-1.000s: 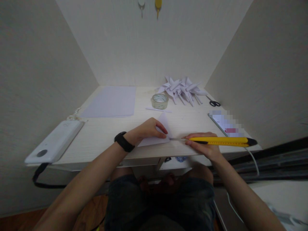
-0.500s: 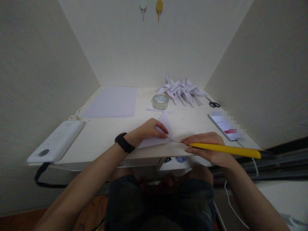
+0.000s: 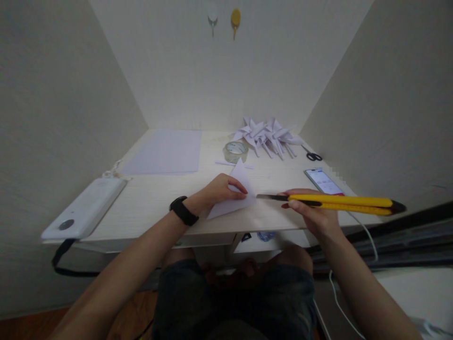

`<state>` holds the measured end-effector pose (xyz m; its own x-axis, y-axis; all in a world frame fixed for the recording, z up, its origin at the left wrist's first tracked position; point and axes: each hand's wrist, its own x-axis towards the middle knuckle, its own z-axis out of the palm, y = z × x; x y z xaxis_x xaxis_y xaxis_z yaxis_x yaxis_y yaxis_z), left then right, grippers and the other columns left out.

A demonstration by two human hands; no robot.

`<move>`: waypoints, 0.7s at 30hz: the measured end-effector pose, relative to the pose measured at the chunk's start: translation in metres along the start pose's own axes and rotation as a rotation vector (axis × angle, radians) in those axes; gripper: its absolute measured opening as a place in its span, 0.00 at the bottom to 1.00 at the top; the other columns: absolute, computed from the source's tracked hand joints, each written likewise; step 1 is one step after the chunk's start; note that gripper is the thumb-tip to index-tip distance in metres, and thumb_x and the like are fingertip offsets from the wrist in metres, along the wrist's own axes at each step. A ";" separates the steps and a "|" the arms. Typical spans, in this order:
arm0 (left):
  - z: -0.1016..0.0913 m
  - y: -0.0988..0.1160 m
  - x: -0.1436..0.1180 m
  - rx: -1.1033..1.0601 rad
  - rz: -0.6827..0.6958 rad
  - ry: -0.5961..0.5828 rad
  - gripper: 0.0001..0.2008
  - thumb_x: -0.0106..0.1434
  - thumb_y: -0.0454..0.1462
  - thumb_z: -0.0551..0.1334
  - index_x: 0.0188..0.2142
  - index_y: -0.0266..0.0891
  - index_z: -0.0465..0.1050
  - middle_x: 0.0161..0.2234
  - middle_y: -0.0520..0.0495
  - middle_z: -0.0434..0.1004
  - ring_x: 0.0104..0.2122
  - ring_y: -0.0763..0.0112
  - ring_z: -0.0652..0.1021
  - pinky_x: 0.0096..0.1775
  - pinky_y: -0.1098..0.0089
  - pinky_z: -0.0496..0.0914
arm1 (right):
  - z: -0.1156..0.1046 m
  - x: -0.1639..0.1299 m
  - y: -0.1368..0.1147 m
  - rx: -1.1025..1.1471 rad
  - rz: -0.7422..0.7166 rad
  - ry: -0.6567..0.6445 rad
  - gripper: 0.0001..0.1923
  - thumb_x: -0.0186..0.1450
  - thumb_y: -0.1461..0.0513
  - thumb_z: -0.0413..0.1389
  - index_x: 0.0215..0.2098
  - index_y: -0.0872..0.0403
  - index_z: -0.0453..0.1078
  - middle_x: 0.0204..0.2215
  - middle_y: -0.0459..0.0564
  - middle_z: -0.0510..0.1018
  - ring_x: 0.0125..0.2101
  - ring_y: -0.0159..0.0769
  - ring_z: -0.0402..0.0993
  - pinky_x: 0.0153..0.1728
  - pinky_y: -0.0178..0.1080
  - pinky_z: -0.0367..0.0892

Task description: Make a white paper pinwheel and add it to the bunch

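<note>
My left hand (image 3: 224, 190), with a black watch on its wrist, is closed on a folded triangle of white paper (image 3: 231, 208) near the desk's front edge. The thumb and forefinger come together over the paper's middle. To the right, my right hand (image 3: 313, 210) grips a yellow utility knife (image 3: 343, 203) with its blade out. The blade points left, its tip close beside the right corner of the paper; whether they touch I cannot tell. Behind the triangle lies a thin rolled paper stick (image 3: 222, 163).
A tape roll (image 3: 236, 152) stands behind the stick, and several paper pinwheels (image 3: 265, 134) are heaped at the back. Scissors (image 3: 312, 155) and a phone (image 3: 322, 180) lie right. White sheets (image 3: 166, 151) lie back left, a white device (image 3: 85, 208) at the left edge.
The knife has come off the paper's right corner and turned, its blade now plainly visible. My right hand has lifted slightly; my left hand stays on the paper.
</note>
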<state>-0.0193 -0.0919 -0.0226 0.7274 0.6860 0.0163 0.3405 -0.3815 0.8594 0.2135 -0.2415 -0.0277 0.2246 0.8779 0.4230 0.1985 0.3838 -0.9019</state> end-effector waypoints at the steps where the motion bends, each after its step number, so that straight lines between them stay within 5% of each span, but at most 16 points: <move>1: 0.000 -0.001 0.000 -0.003 0.016 0.002 0.11 0.53 0.39 0.69 0.36 0.37 0.82 0.36 0.45 0.83 0.38 0.63 0.79 0.46 0.63 0.70 | 0.000 0.001 0.003 0.121 0.017 0.068 0.11 0.53 0.57 0.69 0.35 0.49 0.81 0.33 0.49 0.84 0.34 0.42 0.82 0.30 0.39 0.80; 6: 0.001 0.001 -0.003 -0.032 0.106 0.016 0.18 0.63 0.36 0.60 0.52 0.37 0.76 0.51 0.41 0.78 0.46 0.63 0.77 0.50 0.61 0.69 | 0.005 0.002 0.015 0.367 0.164 0.296 0.13 0.50 0.59 0.71 0.32 0.54 0.80 0.30 0.49 0.83 0.30 0.37 0.81 0.26 0.33 0.79; 11: 0.007 0.002 -0.013 -0.216 0.064 0.013 0.26 0.63 0.35 0.60 0.61 0.38 0.66 0.57 0.41 0.72 0.46 0.64 0.76 0.47 0.63 0.71 | 0.008 -0.001 0.025 0.455 0.264 0.349 0.15 0.46 0.59 0.73 0.30 0.56 0.80 0.28 0.51 0.83 0.28 0.37 0.81 0.24 0.31 0.79; 17: 0.013 -0.002 -0.017 -0.324 -0.056 0.149 0.29 0.57 0.33 0.67 0.59 0.36 0.70 0.37 0.44 0.82 0.31 0.69 0.79 0.39 0.66 0.74 | 0.014 -0.002 0.025 0.502 0.335 0.277 0.16 0.44 0.59 0.74 0.30 0.55 0.80 0.28 0.51 0.83 0.28 0.36 0.80 0.27 0.33 0.80; 21: 0.019 -0.002 -0.022 -0.379 -0.132 0.223 0.23 0.59 0.33 0.66 0.55 0.33 0.73 0.36 0.42 0.83 0.35 0.67 0.81 0.44 0.65 0.74 | 0.016 0.000 0.022 0.480 0.350 0.290 0.16 0.42 0.60 0.75 0.28 0.55 0.80 0.27 0.49 0.83 0.25 0.34 0.79 0.25 0.32 0.79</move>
<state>-0.0245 -0.1178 -0.0342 0.5327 0.8457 -0.0320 0.1494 -0.0567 0.9872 0.2030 -0.2287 -0.0494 0.4601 0.8868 0.0433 -0.3652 0.2334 -0.9012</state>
